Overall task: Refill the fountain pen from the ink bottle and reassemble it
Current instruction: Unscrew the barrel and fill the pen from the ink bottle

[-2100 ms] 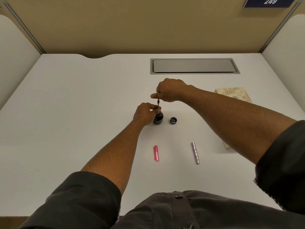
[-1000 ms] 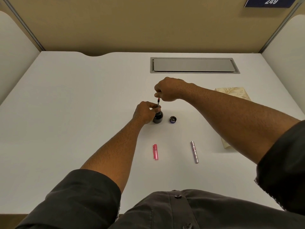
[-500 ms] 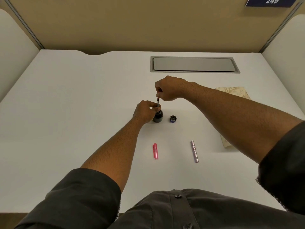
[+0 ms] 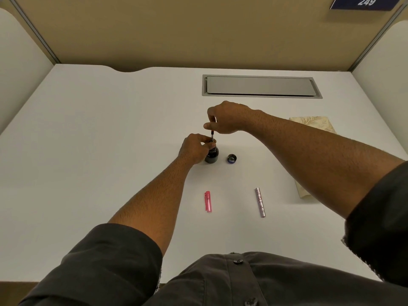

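Observation:
A small dark ink bottle (image 4: 212, 156) stands open in the middle of the white desk (image 4: 88, 151). My left hand (image 4: 194, 147) grips its neck from the left. The pen's inner section (image 4: 212, 136) stands upright in the bottle mouth, its lower end hidden. My right hand (image 4: 227, 118) pinches the top end of that section from above. The bottle's cap (image 4: 231, 158) lies just right of the bottle. Nearer me lie the pink pen cap (image 4: 207, 201) and the silvery-pink pen barrel (image 4: 260, 202).
A folded beige patterned cloth (image 4: 313, 124) lies at the right, partly under my right forearm. A grey cable hatch (image 4: 260, 86) is set into the desk at the back. Partition walls enclose the desk on three sides.
My right hand's fingers have shifted on the top of the pen section, covering the red part seen earlier. The left hand and bottle have stayed in place.

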A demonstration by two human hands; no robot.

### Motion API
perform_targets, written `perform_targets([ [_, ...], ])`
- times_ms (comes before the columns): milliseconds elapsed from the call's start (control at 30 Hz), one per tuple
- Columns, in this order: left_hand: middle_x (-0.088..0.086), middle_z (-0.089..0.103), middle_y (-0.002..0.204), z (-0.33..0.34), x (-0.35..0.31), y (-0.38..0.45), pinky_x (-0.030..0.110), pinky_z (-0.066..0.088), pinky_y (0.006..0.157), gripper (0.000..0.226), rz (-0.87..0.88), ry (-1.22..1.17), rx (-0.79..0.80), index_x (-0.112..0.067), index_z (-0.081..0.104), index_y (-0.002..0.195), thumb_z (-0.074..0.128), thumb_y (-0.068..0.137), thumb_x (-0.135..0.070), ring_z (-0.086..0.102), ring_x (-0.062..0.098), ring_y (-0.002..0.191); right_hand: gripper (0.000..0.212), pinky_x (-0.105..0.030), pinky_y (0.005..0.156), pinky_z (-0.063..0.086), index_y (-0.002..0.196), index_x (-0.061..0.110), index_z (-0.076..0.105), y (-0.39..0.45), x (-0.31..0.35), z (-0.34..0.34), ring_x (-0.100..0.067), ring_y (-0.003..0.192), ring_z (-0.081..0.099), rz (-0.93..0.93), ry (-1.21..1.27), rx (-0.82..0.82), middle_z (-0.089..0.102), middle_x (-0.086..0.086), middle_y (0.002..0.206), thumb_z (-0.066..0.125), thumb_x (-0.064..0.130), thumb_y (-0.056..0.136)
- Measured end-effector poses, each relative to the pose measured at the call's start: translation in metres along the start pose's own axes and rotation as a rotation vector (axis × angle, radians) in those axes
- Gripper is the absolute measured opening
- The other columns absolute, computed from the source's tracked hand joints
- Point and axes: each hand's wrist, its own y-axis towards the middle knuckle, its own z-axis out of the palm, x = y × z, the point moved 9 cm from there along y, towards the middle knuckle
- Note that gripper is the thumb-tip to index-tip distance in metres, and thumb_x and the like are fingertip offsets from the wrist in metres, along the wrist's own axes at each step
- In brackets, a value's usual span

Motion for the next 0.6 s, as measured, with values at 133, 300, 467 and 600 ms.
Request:
perform_targets([
  [133,0.004,0.065,0.122,-0.0002,0.0000,0.0003,0.029,0.043,0.087,0.022,0.007,-0.004,-0.001,-0.018,0.072,0.107,0.067,0.087,-0.025,0.056,0.020,0.112,0.011,-0.032,0.065,0.044,0.095,0.020,0.053,0.0002,0.0010,0.0026,-0.017,0.084,0.055,-0.041,-0.014,0.024,0.056,0.001,0.091,0.054,0.032,0.093],
  [300,0.003,0.066,0.120,-0.0002,0.0010,0.0009,0.029,0.042,0.084,0.021,0.012,0.001,-0.005,-0.019,0.073,0.106,0.068,0.087,-0.027,0.057,0.019,0.109,0.017,-0.033,0.066,0.043,0.090,0.019,0.051,0.0002,0.0015,0.0044,-0.018,0.081,0.053,-0.015,-0.037,0.020,0.053,0.001,0.087,0.048,0.034,0.098],
  [467,0.003,0.066,0.119,0.0003,0.0027,0.0025,0.028,0.041,0.081,0.020,0.007,-0.007,-0.006,-0.020,0.073,0.105,0.068,0.087,-0.026,0.056,0.015,0.102,0.039,-0.036,0.071,0.046,0.098,0.014,0.061,0.0011,0.0023,0.0063,-0.018,0.083,0.054,0.013,-0.062,0.033,0.054,0.000,0.084,0.040,0.047,0.099],
  [600,0.002,0.066,0.119,0.0009,0.0041,0.0037,0.027,0.039,0.079,0.020,0.003,-0.015,-0.003,-0.020,0.073,0.105,0.068,0.087,-0.027,0.054,0.014,0.100,0.033,-0.035,0.066,0.043,0.100,0.016,0.051,-0.0001,0.0014,0.0008,-0.019,0.080,0.055,-0.013,-0.059,-0.004,0.055,-0.001,0.085,0.040,0.047,0.098],
])
